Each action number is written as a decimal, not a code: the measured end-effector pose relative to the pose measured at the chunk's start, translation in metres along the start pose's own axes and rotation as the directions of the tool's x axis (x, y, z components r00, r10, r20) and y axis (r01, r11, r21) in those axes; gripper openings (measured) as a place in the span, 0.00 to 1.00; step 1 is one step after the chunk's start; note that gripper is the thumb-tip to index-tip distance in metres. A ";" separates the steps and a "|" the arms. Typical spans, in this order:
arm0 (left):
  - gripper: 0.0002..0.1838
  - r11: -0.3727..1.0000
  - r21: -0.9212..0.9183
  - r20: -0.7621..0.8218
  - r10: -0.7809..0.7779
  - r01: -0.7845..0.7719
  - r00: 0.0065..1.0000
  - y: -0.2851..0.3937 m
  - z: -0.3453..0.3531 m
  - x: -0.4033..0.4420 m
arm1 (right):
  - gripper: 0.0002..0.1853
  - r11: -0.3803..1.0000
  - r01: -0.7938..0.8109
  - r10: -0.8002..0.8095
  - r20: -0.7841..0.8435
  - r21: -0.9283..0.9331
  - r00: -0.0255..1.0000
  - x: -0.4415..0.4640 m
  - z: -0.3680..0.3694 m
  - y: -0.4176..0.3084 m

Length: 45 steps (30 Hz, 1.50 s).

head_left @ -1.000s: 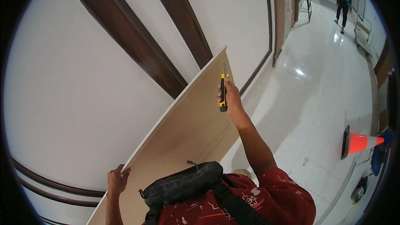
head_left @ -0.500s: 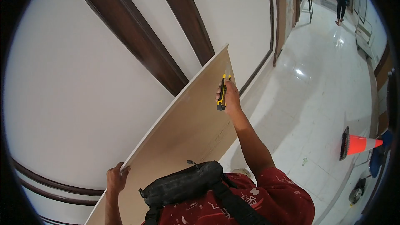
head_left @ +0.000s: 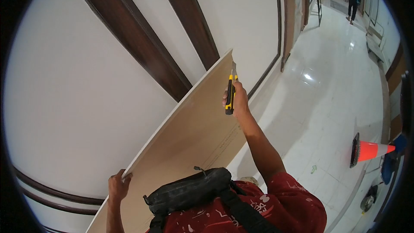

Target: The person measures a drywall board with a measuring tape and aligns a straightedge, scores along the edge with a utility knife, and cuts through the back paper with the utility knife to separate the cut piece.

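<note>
My left hand grips the near part of a large plasterboard sheet by its long upper edge, fingers wrapped over the edge. The sheet stands tilted beside the wall, its brown paper face toward me with faint printed lettering. My right hand is closed round a yellow and black utility knife near the far end of the sheet. The knife's blade is out and points to the far corner; whether it touches the board I cannot tell.
A white wall with dark wood mouldings rises on the left. On the glossy tiled floor at right lies an orange traffic cone on its side. A person is far down the corridor. A black bag hangs across my chest.
The knife has turned a little more upright in my right hand, and its blade now sits at the sheet's far edge. My left hand keeps its hold. The view has shifted slightly.
</note>
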<state>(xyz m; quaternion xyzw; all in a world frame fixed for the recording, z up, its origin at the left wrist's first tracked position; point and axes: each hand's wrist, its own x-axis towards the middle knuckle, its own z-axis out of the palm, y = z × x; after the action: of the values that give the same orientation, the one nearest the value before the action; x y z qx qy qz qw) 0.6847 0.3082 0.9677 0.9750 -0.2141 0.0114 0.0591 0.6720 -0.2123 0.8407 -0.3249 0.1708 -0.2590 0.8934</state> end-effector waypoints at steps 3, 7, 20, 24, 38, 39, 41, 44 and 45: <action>0.17 0.998 0.035 -0.043 0.056 -0.055 0.997 -0.016 0.014 0.001 | 0.19 1.000 0.017 -0.017 -0.001 -0.003 1.000 0.008 -0.008 0.006; 0.16 0.998 0.035 -0.045 0.052 -0.051 0.998 -0.014 0.006 -0.001 | 0.16 0.999 0.022 -0.023 0.021 0.024 1.000 0.006 -0.005 -0.002; 0.12 0.998 0.060 -0.045 -0.027 0.030 0.999 0.021 -0.009 -0.022 | 0.13 0.995 -0.072 0.060 0.148 0.074 0.987 0.008 -0.012 -0.008; 0.12 0.999 0.021 -0.067 0.032 -0.031 0.997 -0.002 0.032 -0.027 | 0.12 0.983 0.085 -0.103 0.106 0.162 0.989 0.029 -0.023 0.017; 0.17 1.000 -0.003 0.087 0.020 -0.020 0.996 -0.033 0.081 0.000 | 0.10 0.982 0.182 -0.181 -0.041 0.041 0.983 0.088 -0.037 0.036; 0.17 0.999 -0.033 0.081 0.019 -0.016 0.997 -0.033 0.075 -0.003 | 0.10 0.982 0.185 -0.185 -0.018 0.035 0.983 0.085 -0.032 0.032; 0.17 0.996 -0.092 0.074 0.026 -0.019 0.997 -0.019 0.062 -0.007 | 0.09 0.980 0.196 -0.197 0.018 0.023 0.980 0.076 -0.032 0.009; 0.17 0.996 -0.056 -0.023 0.066 -0.067 0.998 0.000 0.047 -0.014 | 0.10 0.983 0.186 -0.185 0.083 -0.004 0.979 0.068 -0.025 -0.001; 0.17 0.996 -0.058 -0.029 0.069 -0.070 0.997 0.002 0.046 -0.013 | 0.10 0.982 0.187 -0.184 0.083 -0.025 0.979 0.067 -0.024 -0.004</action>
<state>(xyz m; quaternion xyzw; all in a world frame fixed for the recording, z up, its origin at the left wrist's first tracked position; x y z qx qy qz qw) 0.6717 0.3059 0.9214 0.9645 -0.2474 0.0202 0.0901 0.7129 -0.2650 0.8165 -0.3641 0.1077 -0.3250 0.8662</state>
